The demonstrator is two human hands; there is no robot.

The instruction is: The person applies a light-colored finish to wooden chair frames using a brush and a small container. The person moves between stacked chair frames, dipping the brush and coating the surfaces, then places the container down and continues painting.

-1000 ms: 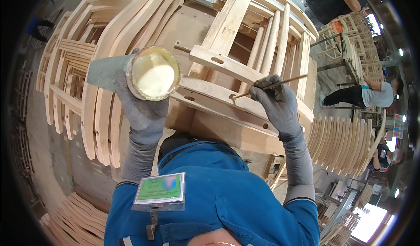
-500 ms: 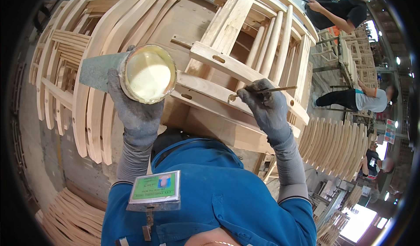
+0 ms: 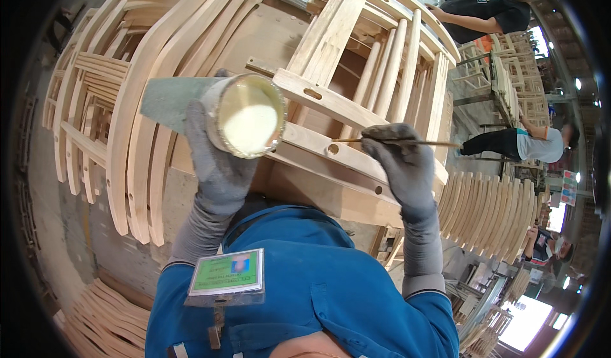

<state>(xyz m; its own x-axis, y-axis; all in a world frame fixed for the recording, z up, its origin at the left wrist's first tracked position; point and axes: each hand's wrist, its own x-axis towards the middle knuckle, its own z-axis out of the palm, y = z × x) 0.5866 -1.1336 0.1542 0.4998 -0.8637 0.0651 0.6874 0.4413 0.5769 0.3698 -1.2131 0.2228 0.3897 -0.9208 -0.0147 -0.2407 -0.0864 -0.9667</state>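
My left hand (image 3: pixel 219 170), in a grey glove, is wrapped round a round tub (image 3: pixel 280 119) of cream-coloured liquid. A flat grey-green piece (image 3: pixel 170 102) sticks out to the left behind the tub; how it joins is hidden. My gloved right hand (image 3: pixel 406 170) pinches a thin stick (image 3: pixel 439 143) lying almost level. The tip of the stick is beside a round hole (image 3: pixel 333 148) in the near pale wooden rail (image 3: pixel 356 161); whether it touches the wood I cannot tell. Beyond that rail lies another rail (image 3: pixel 340 106) with an oval slot, part of a wooden frame with round spindles (image 3: pixel 389 71).
Curved wooden chair parts (image 3: pixel 143 167) are stacked on the left, with more curved pieces (image 3: pixel 487 211) standing in a row on the right. Cardboard (image 3: pixel 299 183) lies under the frame. Co-workers (image 3: pixel 484 14) (image 3: pixel 541 145) stand at the far right.
My left hand and the tub have moved right and slightly down. My right hand has shifted a little right and down, and the stick lies more level. The far co-worker's dark mallet-like tool is out of view.
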